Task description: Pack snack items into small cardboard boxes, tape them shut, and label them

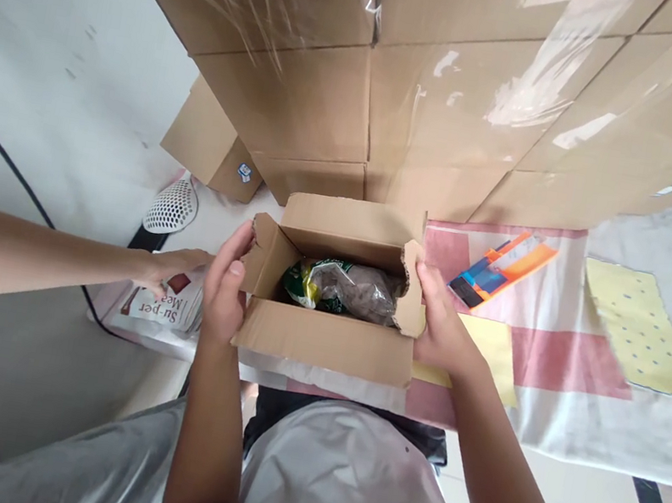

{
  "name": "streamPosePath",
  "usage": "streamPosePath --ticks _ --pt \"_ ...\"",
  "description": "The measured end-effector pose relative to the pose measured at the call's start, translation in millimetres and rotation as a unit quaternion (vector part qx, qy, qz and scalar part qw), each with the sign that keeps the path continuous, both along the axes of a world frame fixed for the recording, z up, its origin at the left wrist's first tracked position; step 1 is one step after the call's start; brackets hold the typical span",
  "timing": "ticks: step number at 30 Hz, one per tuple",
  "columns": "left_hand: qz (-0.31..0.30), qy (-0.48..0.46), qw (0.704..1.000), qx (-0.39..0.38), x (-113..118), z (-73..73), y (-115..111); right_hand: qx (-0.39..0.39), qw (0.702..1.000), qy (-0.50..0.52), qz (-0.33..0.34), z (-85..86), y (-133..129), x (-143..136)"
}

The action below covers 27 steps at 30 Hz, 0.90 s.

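Note:
An open cardboard box (324, 342) sits in front of me with its flaps spread outward. Inside it lies a clear plastic bag (361, 290) with greyish-brown contents and a green and yellow printed part. My left hand (225, 289) grips the box's left end, its thumb up and fingers around the torn-edged flap. At the opposite end my right hand (440, 325) holds the right flap, fingers partly hidden behind the cardboard.
Another person's hand (175, 269) rests on printed packets (165, 305) at the left. Plastic-wrapped cartons (450, 107) rise behind the table. Orange-blue packaging (504, 271), yellow sheets (646, 325), a white perforated object (172, 207) and a small carton (207, 135) lie around.

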<state>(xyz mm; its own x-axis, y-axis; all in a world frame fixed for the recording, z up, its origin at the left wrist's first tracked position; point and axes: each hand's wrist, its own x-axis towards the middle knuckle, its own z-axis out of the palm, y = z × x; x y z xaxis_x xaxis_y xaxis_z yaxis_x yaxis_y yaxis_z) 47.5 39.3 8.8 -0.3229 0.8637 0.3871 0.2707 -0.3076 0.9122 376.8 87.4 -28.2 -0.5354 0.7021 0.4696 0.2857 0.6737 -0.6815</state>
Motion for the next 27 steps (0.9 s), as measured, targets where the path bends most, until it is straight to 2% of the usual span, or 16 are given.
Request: streamPosePath --ticks 4,6,9,13,15,18,24,27 --pt "-0.106 0.066 0.992 -0.022 3 -2.0 -6 -0.054 0.998 0.033 0.014 7.3 0 0" --pt "-0.132 0.089 0.987 -0.017 3 -3.0 -7 -0.077 0.994 0.079 0.03 9.9 0 -1" --pt "-0.121 0.072 0.99 0.002 8 -5.7 -5 -0.102 0.981 0.157 0.05 10.8 2 -5" --pt "-0.058 -0.045 0.997 0.035 21 -7.1 -3 -0.098 0.972 0.201 0.068 8.6 6 -8" --pt "-0.042 -0.09 0.994 0.038 28 -4.3 -4 -0.095 0.975 0.188 0.064 7.3 7 -7" --pt "-0.036 -0.112 0.993 0.02 34 4.2 -4 -0.091 0.98 0.168 0.057 5.6 7 -3" --pt "-0.03 -0.173 0.984 -0.035 30 17.6 5 -0.095 0.988 0.119 0.035 8.6 5 7" --pt "-0.031 -0.152 0.987 -0.048 27 19.8 9 -0.102 0.99 0.092 0.015 14.4 4 10"
